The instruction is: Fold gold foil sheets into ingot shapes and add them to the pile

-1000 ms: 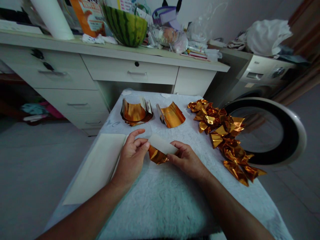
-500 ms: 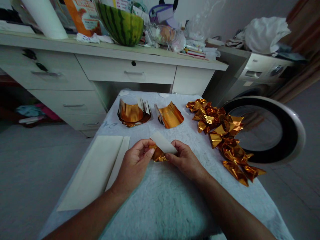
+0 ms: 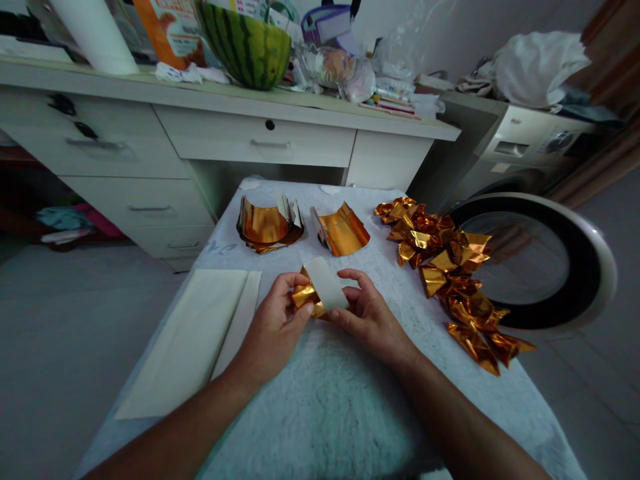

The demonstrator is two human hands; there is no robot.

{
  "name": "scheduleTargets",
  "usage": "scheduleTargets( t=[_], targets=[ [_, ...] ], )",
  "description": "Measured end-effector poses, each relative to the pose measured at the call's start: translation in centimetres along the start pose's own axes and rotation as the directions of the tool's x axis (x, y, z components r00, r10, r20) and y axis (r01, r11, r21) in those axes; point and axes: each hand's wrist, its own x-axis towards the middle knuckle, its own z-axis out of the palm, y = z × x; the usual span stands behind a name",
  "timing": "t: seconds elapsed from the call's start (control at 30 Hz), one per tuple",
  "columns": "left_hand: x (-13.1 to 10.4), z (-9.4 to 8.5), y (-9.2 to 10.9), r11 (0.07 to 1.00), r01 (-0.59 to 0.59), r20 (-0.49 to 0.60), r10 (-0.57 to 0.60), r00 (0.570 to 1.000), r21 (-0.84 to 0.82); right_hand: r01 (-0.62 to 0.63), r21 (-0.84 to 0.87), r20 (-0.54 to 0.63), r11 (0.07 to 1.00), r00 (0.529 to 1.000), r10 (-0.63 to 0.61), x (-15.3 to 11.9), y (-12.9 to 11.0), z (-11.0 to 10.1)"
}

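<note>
The left hand [image 3: 275, 330] pinches the gold foil [image 3: 306, 297] and the right hand [image 3: 373, 320] grips its other end by the white strip [image 3: 326, 283], seemingly to keep both layers together above the cloth [image 3: 330, 400]. Two curved stacks, the left [image 3: 265, 225] and the right [image 3: 345, 230], lie beyond, probably for easy reach; crumpled gold pieces [image 3: 440, 257] sit apart at the right.

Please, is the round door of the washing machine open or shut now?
Open: the round door stands swung out from the washing machine, beside the cloth-covered table.
</note>
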Motion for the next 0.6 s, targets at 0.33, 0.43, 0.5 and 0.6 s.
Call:
scheduleTargets(
  t=[0.33,0.43,0.5,0.6],
  targets=[
    [0.35,-0.35,0.01,0.998,0.046,0.02,-0.045,0.999,-0.054,0.329,-0.702,0.072,0.631,0.915,-0.396,-0.05,0.46,-0.42],
    [0.57,-0.38,0.21,0.998,0.054,0.004,-0.054,0.999,-0.043,0.373,-0.755,0.149,0.539,0.898,-0.413,-0.12,0.64,-0.48],
    [0.73,-0.44,0.14,0.998,0.055,0.015,-0.055,0.998,-0.015,0.349,-0.78,0.149,0.52,0.91,-0.387,-0.22,0.61,-0.51],
    [0.93,-0.6,-0.2,0.996,0.01,0.043,-0.014,0.999,0.092,0.346,-0.803,0.168,0.486,0.913,-0.372,-0.36,0.5,-0.58]
  ],
)
